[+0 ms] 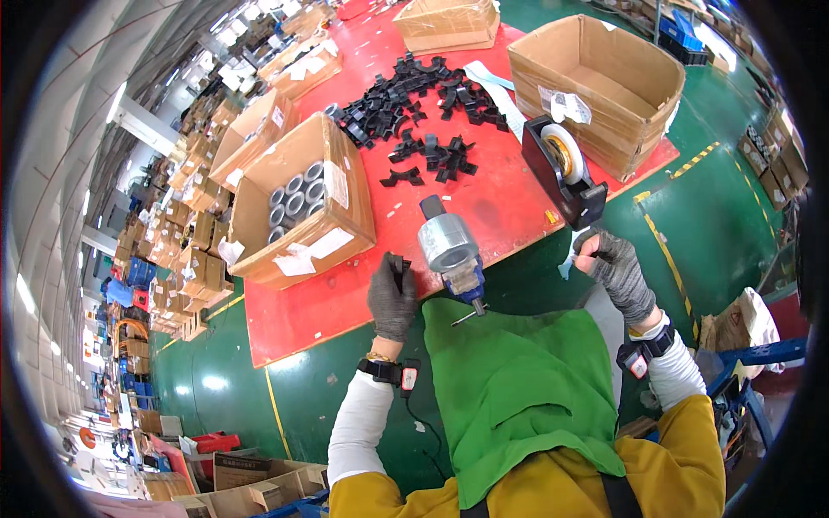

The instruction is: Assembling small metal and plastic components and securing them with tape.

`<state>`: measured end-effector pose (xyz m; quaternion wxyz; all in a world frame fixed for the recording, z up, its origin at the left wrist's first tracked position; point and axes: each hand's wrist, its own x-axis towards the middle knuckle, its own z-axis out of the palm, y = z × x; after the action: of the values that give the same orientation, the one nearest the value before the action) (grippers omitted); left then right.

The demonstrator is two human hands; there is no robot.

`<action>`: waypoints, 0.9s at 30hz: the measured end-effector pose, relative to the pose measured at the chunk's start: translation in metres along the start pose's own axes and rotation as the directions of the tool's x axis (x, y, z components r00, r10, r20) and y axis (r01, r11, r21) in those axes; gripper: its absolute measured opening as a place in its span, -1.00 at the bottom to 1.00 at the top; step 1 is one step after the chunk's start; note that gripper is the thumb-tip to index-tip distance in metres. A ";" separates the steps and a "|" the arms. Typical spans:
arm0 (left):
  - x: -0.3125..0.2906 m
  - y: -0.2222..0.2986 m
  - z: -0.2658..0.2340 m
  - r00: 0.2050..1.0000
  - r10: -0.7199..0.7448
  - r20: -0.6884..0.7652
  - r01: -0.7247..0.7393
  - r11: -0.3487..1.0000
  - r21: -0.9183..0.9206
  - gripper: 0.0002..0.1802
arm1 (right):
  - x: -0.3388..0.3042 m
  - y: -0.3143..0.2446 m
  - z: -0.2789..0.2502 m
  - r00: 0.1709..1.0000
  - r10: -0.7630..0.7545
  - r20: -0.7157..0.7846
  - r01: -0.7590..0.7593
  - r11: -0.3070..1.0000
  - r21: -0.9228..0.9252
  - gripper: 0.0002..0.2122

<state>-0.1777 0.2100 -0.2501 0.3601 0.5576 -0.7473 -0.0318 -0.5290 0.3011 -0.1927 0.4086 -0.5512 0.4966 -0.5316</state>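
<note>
My left hand point(393, 298), in a dark grey glove, is closed at the table's front edge, with a small black plastic clip point(400, 262) at its fingertips. To its right, a vise-like fixture point(466, 278) with a blue body holds up a silver metal ring point(451, 243). My right hand point(617, 268), in a grey glove with bare fingertips, pinches at a pale blue strip of tape point(566, 267) hanging below the black tape dispenser point(580, 201). The exact grip is partly hidden by the fingers.
Several black clips point(406, 99) lie piled on the red table point(509, 203). A cardboard box point(350, 220) with several metal rings point(296, 204) stands at left. Another cardboard box point(622, 129) stands far right, behind the dispenser. A thin rod point(466, 319) sticks out below the fixture.
</note>
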 end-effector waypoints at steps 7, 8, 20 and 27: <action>-0.022 0.016 -0.018 0.928 -0.373 -0.007 0.266 0.674 -0.689 -0.55 | -0.007 -0.011 0.003 0.999 0.025 -0.044 -0.026 1.000 -0.017 -0.87; -0.018 0.044 -0.040 0.910 -0.409 0.071 0.350 0.664 -0.661 -0.49 | -0.006 -0.010 0.003 1.000 0.006 -0.023 -0.006 1.000 0.008 -0.86; -0.044 0.176 -0.010 0.628 -0.017 0.778 0.749 0.287 -0.598 -0.67 | -0.020 -0.032 0.023 0.990 -0.116 0.084 0.100 0.980 0.173 -0.87; -0.055 0.200 0.022 0.656 -0.071 0.752 0.664 0.529 -0.529 -0.42 | -0.047 -0.012 0.021 0.969 -0.243 -0.052 0.224 0.944 -0.244 -0.86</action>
<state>-0.3457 0.3245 -0.2040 0.2616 0.4535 -0.5836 -0.6207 -0.5044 0.3478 -0.1920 0.2537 -0.6287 0.5035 -0.5356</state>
